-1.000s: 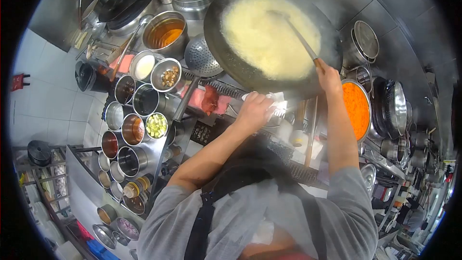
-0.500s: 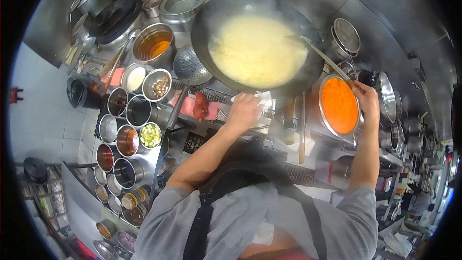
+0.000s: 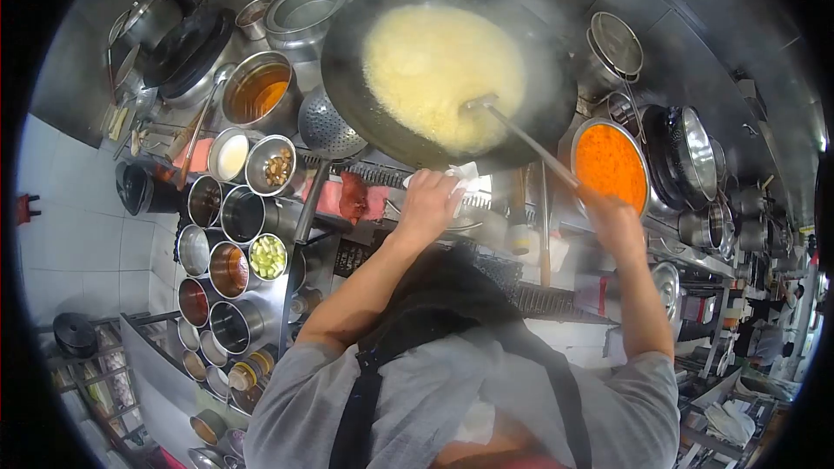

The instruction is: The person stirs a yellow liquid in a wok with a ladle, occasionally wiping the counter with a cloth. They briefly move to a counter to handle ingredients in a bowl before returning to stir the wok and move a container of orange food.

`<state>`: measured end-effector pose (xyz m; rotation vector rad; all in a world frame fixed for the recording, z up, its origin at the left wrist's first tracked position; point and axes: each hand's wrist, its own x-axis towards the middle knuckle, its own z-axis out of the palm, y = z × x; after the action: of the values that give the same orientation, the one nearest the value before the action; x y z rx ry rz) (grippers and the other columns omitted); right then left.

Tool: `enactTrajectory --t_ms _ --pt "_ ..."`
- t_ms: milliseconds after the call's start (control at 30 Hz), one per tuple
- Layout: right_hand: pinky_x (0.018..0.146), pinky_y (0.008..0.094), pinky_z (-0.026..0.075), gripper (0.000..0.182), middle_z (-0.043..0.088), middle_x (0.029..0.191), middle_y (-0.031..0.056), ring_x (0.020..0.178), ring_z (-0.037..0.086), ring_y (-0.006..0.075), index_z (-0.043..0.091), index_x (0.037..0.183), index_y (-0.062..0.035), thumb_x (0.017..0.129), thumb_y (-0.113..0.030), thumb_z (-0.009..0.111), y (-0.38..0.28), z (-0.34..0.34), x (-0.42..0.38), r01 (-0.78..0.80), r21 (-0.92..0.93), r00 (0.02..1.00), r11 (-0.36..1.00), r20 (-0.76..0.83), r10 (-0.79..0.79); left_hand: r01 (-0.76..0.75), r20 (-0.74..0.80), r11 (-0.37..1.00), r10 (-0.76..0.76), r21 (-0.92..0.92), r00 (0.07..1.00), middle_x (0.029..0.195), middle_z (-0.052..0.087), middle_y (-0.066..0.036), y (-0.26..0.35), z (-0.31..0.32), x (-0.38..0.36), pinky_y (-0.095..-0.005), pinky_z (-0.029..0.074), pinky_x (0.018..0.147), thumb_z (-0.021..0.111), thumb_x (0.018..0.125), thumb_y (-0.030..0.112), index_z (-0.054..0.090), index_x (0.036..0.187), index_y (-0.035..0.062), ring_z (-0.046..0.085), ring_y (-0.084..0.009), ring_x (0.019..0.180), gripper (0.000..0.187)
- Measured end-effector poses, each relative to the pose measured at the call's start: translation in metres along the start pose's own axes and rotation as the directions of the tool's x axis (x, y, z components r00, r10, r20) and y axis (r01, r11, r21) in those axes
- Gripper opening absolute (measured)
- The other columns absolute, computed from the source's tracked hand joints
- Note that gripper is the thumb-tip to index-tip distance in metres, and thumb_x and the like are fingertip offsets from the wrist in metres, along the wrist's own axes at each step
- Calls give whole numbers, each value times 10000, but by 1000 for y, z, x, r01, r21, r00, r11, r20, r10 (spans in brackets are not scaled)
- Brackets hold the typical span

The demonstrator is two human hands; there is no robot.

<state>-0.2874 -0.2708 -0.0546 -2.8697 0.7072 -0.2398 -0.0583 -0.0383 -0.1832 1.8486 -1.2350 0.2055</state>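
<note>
A large dark wok (image 3: pixel 347 78) holds a pale yellow, steaming food (image 3: pixel 443 65). My left hand (image 3: pixel 427 202) is closed on a folded white cloth (image 3: pixel 466 174) at the near edge of the wok. In my right hand (image 3: pixel 615 215) is the handle of a long wok spatula (image 3: pixel 530 141). Its metal head dips into the near right part of the food, so the blade is partly hidden. Just beyond my right hand stands a metal pot of orange liquid (image 3: pixel 611 165).
A perforated skimmer (image 3: pixel 330 126) rests left of the wok. Several metal pots hold ingredients, including chopped green pieces (image 3: pixel 268 257) and amber liquid (image 3: pixel 265 97). A red cloth (image 3: pixel 353 197) lies left of my left hand. Strainers (image 3: pixel 617 43) and stacked pans (image 3: pixel 695 152) stand at right.
My right hand has moved left and toward me, drawing the spatula head from the food's right edge to its near side. The food has shifted left. My left hand keeps its grip on the cloth.
</note>
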Motion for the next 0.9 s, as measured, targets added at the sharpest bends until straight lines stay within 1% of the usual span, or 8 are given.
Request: enactTrajectory --t_ms 67,133,300,500,600,733,833,900 --pt "666 478 517 316 629 802 199 745 646 387 671 1192 -196 880 -159 631 -9 23 12 -6 9 999 1000 45 6 6 -2 1000 -6 2 1000 864 618 -141 0 0 0 -456 433 777 677 836 144 646 939 15 559 -346 837 168" --pt "671 494 516 326 616 806 199 741 639 396 641 1225 -208 904 -181 598 -10 51 29 40 29 999 999 -4 -40 -2 -13 1000 2 -16 1000 863 611 -134 -2 2 0 -448 435 773 676 837 142 643 926 21 557 -339 841 153" --pt "728 547 508 327 622 869 250 825 626 465 546 1279 -195 955 -215 504 -27 89 88 32 31 999 999 27 -33 7 -6 1000 -7 0 1000 864 606 -125 -3 3 -3 -444 438 771 679 834 143 643 924 31 556 -333 845 148" --pt "813 533 502 355 650 929 269 913 623 458 554 1289 -193 936 -230 531 1 123 157 -10 81 999 997 -32 13 20 -26 1000 -20 -9 999 864 605 -126 1 1 -2 -440 444 784 684 831 149 647 951 34 558 -335 855 170" --pt "848 503 499 357 661 968 259 958 623 434 580 1286 -194 934 -241 541 17 113 174 -53 45 997 998 -60 56 24 -30 1000 -24 -5 999 871 605 -128 0 0 -3 -439 443 795 683 833 153 648 965 34 557 -337 863 181" --pt "863 484 492 337 660 1011 243 985 618 421 621 1252 -178 933 -265 556 27 63 169 -78 38 987 996 -140 83 14 -43 1000 -14 0 999 873 603 -127 0 0 -5 -441 437 810 677 841 160 651 985 36 555 -338 870 192" --pt "848 436 505 324 668 1018 232 981 642 392 658 1198 -137 919 -290 600 42 21 149 -120 71 978 990 -166 130 10 -37 1000 -10 -4 999 869 600 -128 0 0 -5 -442 436 813 672 847 160 656 991 36 554 -336 875 190" --pt "833 379 512 313 682 1011 220 971 680 325 682 1155 -107 894 -274 637 47 -10 128 -176 184 971 967 -132 201 5 -37 1000 -5 -8 999 869 599 -128 1 0 -5 -444 436 812 671 845 155 657 985 35 554 -337 872 185"
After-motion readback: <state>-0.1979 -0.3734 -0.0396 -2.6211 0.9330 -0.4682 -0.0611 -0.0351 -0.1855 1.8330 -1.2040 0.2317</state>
